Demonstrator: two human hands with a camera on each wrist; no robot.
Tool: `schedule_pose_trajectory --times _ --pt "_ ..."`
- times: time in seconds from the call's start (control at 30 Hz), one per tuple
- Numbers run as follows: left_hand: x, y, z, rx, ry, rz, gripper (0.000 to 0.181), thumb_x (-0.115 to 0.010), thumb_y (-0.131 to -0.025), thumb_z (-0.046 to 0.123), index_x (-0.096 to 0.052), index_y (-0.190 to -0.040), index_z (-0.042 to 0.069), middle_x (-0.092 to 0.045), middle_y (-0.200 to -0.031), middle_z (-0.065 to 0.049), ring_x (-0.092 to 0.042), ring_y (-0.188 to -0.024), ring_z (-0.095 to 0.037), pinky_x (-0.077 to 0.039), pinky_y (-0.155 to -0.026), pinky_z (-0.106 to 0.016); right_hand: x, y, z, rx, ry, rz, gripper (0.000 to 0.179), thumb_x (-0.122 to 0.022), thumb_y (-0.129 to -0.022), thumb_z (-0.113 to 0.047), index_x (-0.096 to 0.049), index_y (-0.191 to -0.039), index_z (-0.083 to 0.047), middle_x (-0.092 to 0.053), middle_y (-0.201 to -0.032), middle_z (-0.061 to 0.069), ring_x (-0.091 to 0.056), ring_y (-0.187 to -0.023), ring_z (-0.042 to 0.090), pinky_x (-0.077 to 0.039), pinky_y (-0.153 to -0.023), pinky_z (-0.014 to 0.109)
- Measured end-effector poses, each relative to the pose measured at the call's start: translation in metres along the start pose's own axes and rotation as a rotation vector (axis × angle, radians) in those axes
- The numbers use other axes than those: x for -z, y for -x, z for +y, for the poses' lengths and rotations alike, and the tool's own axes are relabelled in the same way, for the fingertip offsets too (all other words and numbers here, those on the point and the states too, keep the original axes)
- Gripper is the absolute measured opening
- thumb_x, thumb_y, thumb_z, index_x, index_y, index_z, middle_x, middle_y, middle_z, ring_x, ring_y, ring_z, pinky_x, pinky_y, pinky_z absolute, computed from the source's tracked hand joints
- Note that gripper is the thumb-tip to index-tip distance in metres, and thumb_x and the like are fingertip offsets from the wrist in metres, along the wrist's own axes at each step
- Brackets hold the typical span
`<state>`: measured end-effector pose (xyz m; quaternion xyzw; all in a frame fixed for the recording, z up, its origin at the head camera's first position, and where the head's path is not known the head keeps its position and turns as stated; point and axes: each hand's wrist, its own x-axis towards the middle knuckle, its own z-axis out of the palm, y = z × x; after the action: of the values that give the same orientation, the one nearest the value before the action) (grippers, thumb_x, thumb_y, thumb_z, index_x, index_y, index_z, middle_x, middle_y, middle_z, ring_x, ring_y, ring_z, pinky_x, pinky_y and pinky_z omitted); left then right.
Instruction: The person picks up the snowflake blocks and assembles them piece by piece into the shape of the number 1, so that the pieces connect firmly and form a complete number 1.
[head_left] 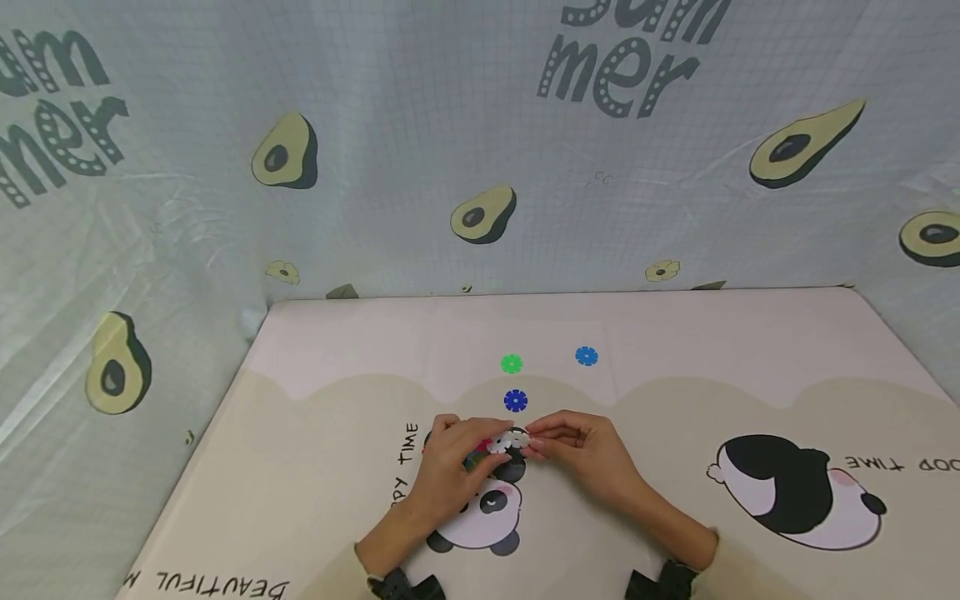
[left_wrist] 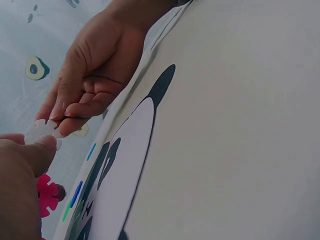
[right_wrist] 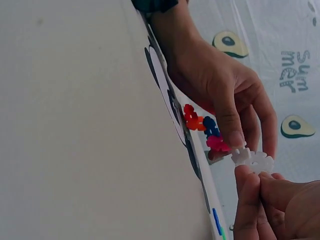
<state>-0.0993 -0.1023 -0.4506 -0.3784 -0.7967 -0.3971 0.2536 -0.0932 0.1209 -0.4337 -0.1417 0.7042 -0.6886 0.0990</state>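
Note:
Both hands meet over the printed panda on the table. My left hand (head_left: 453,458) pinches a white snowflake disc (right_wrist: 241,155) between thumb and fingers. Joined behind that piece is a chain with a pink disc (right_wrist: 217,143), a blue disc (right_wrist: 210,126), an orange disc (right_wrist: 197,123) and a red disc (right_wrist: 189,115), partly hidden by the left hand in the head view. My right hand (head_left: 588,446) pinches a second white disc (right_wrist: 262,162) with its fingertips. The two white discs overlap edge to edge in the right wrist view.
Beyond the hands, a dark blue disc (head_left: 515,401), a green disc (head_left: 512,363) and a lighter blue disc (head_left: 587,357) lie flat on the printed tablecloth (head_left: 360,500). An avocado-patterned curtain (head_left: 390,125) hangs behind the table and along its left side.

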Motion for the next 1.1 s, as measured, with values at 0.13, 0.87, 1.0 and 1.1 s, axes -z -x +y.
schedule_pose_trajectory --times 0.13,0.87,1.0,1.1 --pt "-0.001 0.0 0.0 -0.001 -0.001 0.017 0.042 -0.077 -0.078 0.014 -0.065 -0.118 0.011 -0.068 -0.107 0.001 -0.063 -0.099 -0.012 -0.032 -0.078 -0.034 0.0 -0.002 -0.001 -0.006 0.029 0.014 0.021 -0.07 -0.087 -0.011 -0.069 -0.104 0.0 -0.071 -0.092 0.013 -0.07 -0.085 0.027 -0.054 -0.076 0.032" --pt "-0.001 0.003 0.0 0.124 0.036 0.032 0.038 -0.072 -0.084 0.011 -0.063 -0.121 0.013 -0.067 -0.111 0.001 -0.062 -0.101 -0.015 -0.034 -0.076 -0.029 0.009 -0.04 0.011 0.1 0.512 0.203 0.018 -0.074 -0.085 -0.023 -0.073 -0.103 -0.025 -0.067 -0.1 -0.009 -0.057 -0.074 0.012 -0.049 -0.063 0.026" --pt "-0.001 0.002 -0.001 0.126 0.022 0.033 0.037 -0.072 -0.085 0.011 -0.064 -0.121 0.013 -0.067 -0.111 0.002 -0.061 -0.101 -0.015 -0.033 -0.076 -0.029 0.008 -0.046 0.012 0.119 0.547 0.194 0.022 -0.077 -0.083 -0.021 -0.073 -0.104 -0.023 -0.067 -0.099 -0.006 -0.053 -0.067 0.013 -0.046 -0.058 0.025" --pt "-0.001 0.002 -0.001 0.136 0.009 0.035 0.037 -0.072 -0.085 0.012 -0.064 -0.121 0.013 -0.067 -0.111 0.002 -0.061 -0.102 -0.015 -0.032 -0.076 -0.03 0.007 -0.05 0.012 0.124 0.561 0.182 0.023 -0.078 -0.081 -0.019 -0.073 -0.104 -0.022 -0.067 -0.096 -0.004 -0.051 -0.066 0.013 -0.044 -0.057 0.026"
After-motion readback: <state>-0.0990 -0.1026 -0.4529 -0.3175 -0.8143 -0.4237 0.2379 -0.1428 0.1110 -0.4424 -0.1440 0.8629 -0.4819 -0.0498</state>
